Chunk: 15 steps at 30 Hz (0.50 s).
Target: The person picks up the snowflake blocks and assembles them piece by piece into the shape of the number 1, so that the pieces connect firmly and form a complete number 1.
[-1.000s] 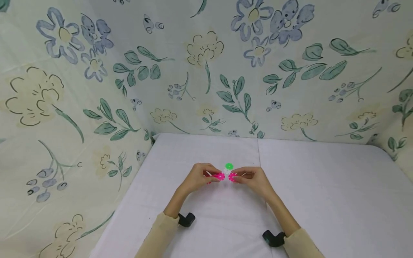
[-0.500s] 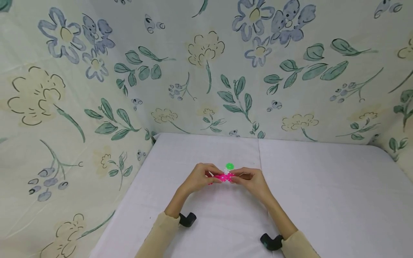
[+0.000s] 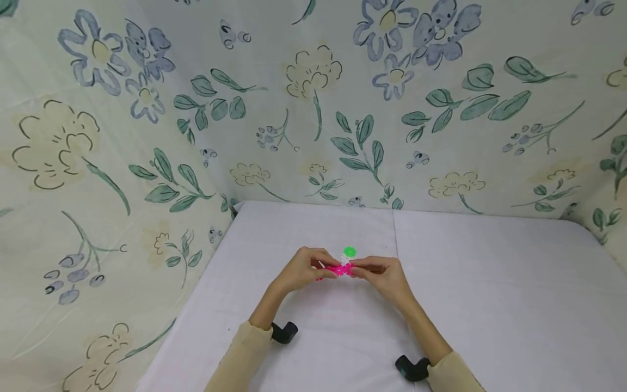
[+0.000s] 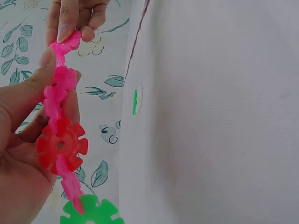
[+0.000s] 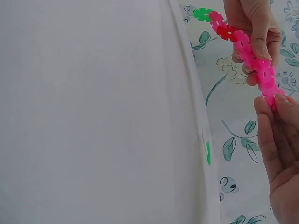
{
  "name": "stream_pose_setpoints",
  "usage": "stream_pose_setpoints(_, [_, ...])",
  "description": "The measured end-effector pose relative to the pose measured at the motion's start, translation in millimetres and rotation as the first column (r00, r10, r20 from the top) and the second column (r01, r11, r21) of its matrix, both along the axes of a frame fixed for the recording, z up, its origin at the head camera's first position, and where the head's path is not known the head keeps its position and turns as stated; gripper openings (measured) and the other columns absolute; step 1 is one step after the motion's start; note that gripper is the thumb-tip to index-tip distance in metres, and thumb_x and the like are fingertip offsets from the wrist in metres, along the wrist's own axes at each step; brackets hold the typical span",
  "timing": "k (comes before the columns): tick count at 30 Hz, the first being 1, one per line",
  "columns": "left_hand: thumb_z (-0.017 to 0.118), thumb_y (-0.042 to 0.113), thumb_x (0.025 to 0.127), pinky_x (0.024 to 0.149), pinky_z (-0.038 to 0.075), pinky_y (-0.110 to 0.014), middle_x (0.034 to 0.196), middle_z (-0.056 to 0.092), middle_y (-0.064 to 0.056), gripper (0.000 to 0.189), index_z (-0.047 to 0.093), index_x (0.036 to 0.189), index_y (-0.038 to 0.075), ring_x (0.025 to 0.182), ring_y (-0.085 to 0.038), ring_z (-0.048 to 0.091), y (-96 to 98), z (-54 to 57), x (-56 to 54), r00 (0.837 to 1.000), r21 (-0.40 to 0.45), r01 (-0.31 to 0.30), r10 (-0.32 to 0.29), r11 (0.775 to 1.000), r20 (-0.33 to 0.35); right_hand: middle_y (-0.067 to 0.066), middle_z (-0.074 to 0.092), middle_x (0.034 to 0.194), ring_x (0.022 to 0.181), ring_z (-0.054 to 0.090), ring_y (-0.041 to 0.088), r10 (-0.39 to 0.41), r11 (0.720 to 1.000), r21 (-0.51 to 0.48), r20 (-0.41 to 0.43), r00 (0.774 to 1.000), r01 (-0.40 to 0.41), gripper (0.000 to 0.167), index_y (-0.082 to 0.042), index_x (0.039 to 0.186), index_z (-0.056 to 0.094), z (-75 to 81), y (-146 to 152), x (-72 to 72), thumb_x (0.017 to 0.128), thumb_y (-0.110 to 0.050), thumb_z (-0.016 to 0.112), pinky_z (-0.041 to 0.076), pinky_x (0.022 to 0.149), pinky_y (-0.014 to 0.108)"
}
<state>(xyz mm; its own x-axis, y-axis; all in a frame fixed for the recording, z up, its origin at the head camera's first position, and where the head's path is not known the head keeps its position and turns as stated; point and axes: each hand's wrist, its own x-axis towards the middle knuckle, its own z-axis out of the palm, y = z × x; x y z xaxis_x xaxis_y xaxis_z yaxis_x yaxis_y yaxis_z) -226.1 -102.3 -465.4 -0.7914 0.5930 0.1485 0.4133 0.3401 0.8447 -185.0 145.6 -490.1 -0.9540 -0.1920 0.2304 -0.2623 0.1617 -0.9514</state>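
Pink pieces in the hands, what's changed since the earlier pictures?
The right hand moved its pink piece leftward to meet the chain in the left hand, closing the gap between them. Both hands kept their hold, and the green disc lay unmoved.

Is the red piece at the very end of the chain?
No, the red piece has pink pieces joined on both sides.

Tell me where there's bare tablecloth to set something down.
Most room: the white tablecloth right of the right hand, out to the cloth's right edge. Smaller: between the black wrist mounts. Crowded: the centre, where that hand and the left hand hold pink discs, with a green disc just beyond.
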Motion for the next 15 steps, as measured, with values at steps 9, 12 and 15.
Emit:
stream_pose_setpoints(9, [0.083, 0.010, 0.087, 0.075, 0.058, -0.028, 0.099, 0.077, -0.008, 0.024, 0.081, 0.110, 0.008, 0.083, -0.011, 0.062, 1.0, 3.3, -0.7, 0.998, 0.035, 0.059, -0.059, 0.998, 0.001, 0.015, 0.079, 0.095, 0.080, 0.075, 0.018, 0.019, 0.999, -0.026, -0.109, 0.994, -0.022, 0.020, -0.002, 0.107, 0.081, -1.7, 0.9, 2.4, 0.088, -0.004, 0.081, 0.063, 0.074, 0.029])
stream_pose_setpoints(12, [0.083, 0.009, 0.087, 0.077, 0.058, -0.027, 0.099, 0.077, -0.008, 0.024, 0.082, 0.110, 0.008, 0.085, -0.012, 0.062, 2.9, 3.2, 1.2, 0.999, 0.036, 0.035, -0.035, 0.999, 0.004, 0.015, 0.079, 0.092, 0.079, 0.074, 0.015, -0.001, 1.000, -0.015, -0.134, 0.991, -0.001, 0.020, -0.002, 0.107, 0.081, -3.0, 0.3, 2.7, 0.087, -0.004, 0.081, 0.062, 0.072, 0.026])
stream_pose_setpoints(15, [0.083, 0.009, 0.087, 0.078, 0.059, -0.030, 0.099, 0.077, -0.007, 0.023, 0.082, 0.110, 0.008, 0.086, -0.013, 0.062, 3.3, 2.3, 2.4, 1.000, 0.040, 0.018, -0.018, 0.999, 0.009, 0.016, 0.079, 0.091, 0.078, 0.073, 0.014, -0.010, 1.000, -0.006, -0.160, 0.987, 0.010, 0.020, -0.001, 0.107, 0.081, -3.8, -0.6, 2.6, 0.087, -0.003, 0.081, 0.061, 0.072, 0.023])
